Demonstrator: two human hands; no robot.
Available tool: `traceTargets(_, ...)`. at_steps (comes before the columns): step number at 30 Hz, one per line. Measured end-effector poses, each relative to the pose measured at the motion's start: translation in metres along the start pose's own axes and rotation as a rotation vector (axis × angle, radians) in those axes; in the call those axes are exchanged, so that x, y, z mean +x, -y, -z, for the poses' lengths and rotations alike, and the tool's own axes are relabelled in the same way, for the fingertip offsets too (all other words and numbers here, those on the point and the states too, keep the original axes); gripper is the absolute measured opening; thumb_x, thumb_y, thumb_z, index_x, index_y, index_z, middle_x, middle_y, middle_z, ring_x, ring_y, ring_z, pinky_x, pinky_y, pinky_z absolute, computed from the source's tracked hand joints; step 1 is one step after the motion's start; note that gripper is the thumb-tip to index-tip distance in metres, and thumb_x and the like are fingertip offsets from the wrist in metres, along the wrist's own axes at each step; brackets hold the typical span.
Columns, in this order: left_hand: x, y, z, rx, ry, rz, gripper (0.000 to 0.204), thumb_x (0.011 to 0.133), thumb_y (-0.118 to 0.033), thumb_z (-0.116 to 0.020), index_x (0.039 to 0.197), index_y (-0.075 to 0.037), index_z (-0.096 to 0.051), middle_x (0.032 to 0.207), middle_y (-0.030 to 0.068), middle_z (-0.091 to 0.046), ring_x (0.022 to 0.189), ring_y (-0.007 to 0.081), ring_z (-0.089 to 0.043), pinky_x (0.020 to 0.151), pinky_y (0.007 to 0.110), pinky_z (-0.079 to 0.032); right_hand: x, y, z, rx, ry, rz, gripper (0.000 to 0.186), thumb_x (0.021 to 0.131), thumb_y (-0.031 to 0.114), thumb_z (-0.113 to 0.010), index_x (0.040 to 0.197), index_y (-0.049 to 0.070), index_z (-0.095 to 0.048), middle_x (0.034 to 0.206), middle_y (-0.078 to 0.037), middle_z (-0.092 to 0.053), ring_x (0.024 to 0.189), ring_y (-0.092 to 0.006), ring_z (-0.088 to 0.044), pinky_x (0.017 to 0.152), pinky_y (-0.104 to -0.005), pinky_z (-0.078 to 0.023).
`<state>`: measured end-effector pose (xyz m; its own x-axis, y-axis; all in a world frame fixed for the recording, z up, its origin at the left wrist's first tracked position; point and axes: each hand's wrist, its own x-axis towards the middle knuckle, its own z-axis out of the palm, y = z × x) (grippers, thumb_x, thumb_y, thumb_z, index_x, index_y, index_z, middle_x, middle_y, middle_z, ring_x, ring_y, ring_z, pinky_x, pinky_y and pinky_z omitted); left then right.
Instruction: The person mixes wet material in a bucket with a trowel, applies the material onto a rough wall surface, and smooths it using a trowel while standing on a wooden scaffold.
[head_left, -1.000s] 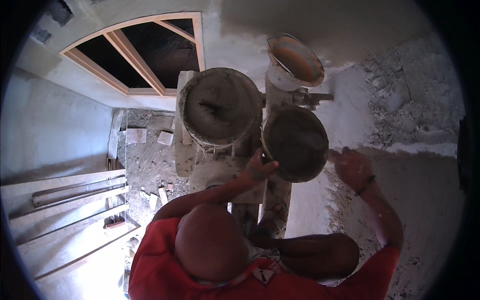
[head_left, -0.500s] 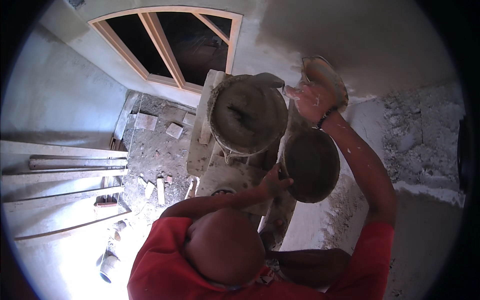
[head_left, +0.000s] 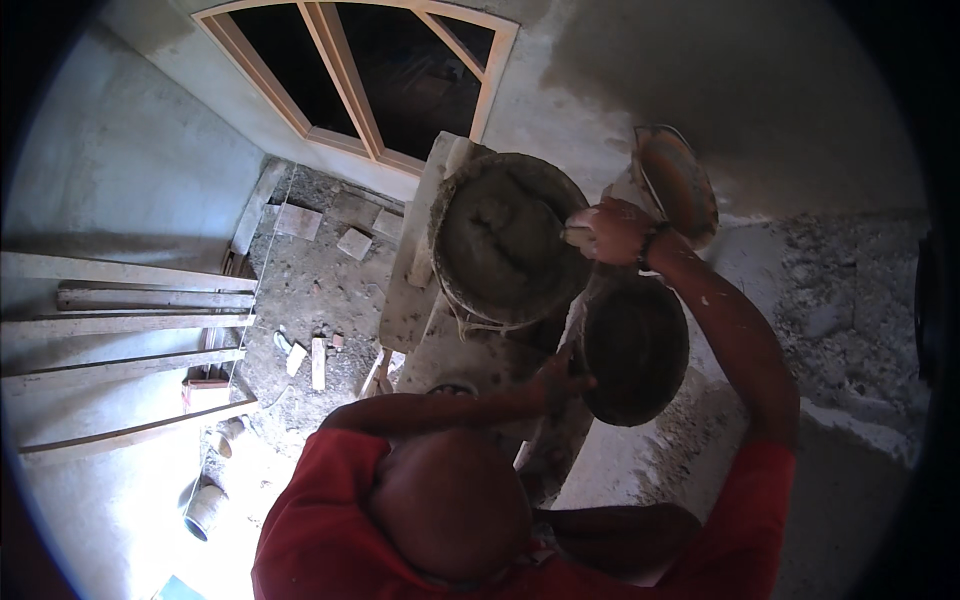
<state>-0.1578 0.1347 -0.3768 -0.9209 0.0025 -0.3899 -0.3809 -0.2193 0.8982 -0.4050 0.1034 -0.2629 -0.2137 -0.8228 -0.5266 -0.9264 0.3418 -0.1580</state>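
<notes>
My own hands are not in view. Below me a person in a red shirt [head_left: 700,530] crouches, seen from above. This person's left hand [head_left: 560,380] is at the rim of a dark bucket [head_left: 680,350], whose contents are hard to make out. The person's right hand [head_left: 615,230] grips a trowel [head_left: 575,237] at a larger bucket of grey mortar [head_left: 505,250], its blade apparently dipped in the mix. Both buckets stand on a mortar-stained board platform [head_left: 410,300]. A pale container with orange residue [head_left: 672,180] sits behind the right hand.
A wooden window frame [head_left: 485,75] is set in the plastered wall ahead. Long planks [head_left: 120,265] run along the left side. Loose tiles [head_left: 355,243] and debris lie on the rough ground, with cylindrical containers [head_left: 205,512] at lower left. Rough pale rubble [head_left: 830,290] lies at right.
The person's right hand rose from beside the dark bucket to the mortar bucket with the trowel, then lowered the blade toward the mix. The view has shifted, moving surroundings in the picture.
</notes>
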Motion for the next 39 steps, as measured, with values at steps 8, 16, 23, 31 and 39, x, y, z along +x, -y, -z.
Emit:
traceTargets(8, -0.001, 0.001, -0.002, 0.045, -0.032, -0.003, 0.080, 0.077, -0.040, -0.071, 0.134, 0.002, -0.032, 0.121, 0.0229, -0.052, 0.110, 0.0294, -0.055, 0.091, 0.040, -0.044, -0.011, 0.002, 0.000, 0.204, -0.028, 0.002, 0.043, 0.072, 0.022, -0.064, 0.112, 0.005, -0.063, 0.110, -0.016, -0.064, 0.103, -0.0336, -0.059, 0.094, -0.0402, -0.044)
traceTargets(16, 0.001, 0.006, -0.005, 0.066, -0.008, 0.031, 0.083, 0.077, -0.043, -0.069, 0.135, 0.002, -0.030, 0.125, 0.0249, -0.050, 0.118, 0.0320, -0.050, 0.096, 0.041, -0.040, -0.011, -0.004, -0.022, 0.311, -0.125, 0.100, 0.045, 0.071, 0.020, -0.068, 0.111, 0.000, -0.062, 0.104, -0.018, -0.065, 0.095, -0.0326, -0.062, 0.087, -0.0384, -0.047)
traceTargets(23, 0.005, 0.017, -0.003, 0.054, -0.007, -0.034, 0.085, 0.077, -0.043, -0.069, 0.137, 0.001, -0.029, 0.129, 0.0246, -0.047, 0.123, 0.0323, -0.045, 0.100, 0.041, -0.037, -0.027, -0.002, -0.017, 0.637, -0.018, -0.005, 0.041, 0.076, 0.016, -0.067, 0.114, 0.001, -0.061, 0.086, -0.009, -0.067, 0.051, -0.0116, -0.055, 0.052, -0.0281, -0.047)
traceTargets(31, -0.001, 0.002, 0.000, 0.028, 0.030, 0.015, 0.084, 0.077, -0.042, -0.071, 0.137, 0.001, -0.030, 0.129, 0.0224, -0.048, 0.122, 0.0302, -0.046, 0.100, 0.040, -0.038, -0.053, 0.003, -0.021, 0.834, -0.067, -0.082, 0.040, 0.079, 0.017, -0.066, 0.116, 0.004, -0.060, 0.074, -0.003, -0.065, 0.048, -0.0066, -0.050, 0.049, -0.0253, -0.044)
traceTargets(39, 0.000, 0.004, -0.005, 0.102, -0.025, 0.009, 0.081, 0.075, -0.037, -0.071, 0.135, 0.001, -0.032, 0.118, 0.0232, -0.056, 0.113, 0.0312, -0.055, 0.093, 0.039, -0.044, -0.094, 0.011, -0.007, 1.018, -0.154, -0.135, 0.045, 0.081, 0.010, -0.062, 0.125, 0.002, -0.054, 0.073, -0.001, -0.061, 0.052, -0.0051, -0.051, 0.048, -0.0219, -0.043)
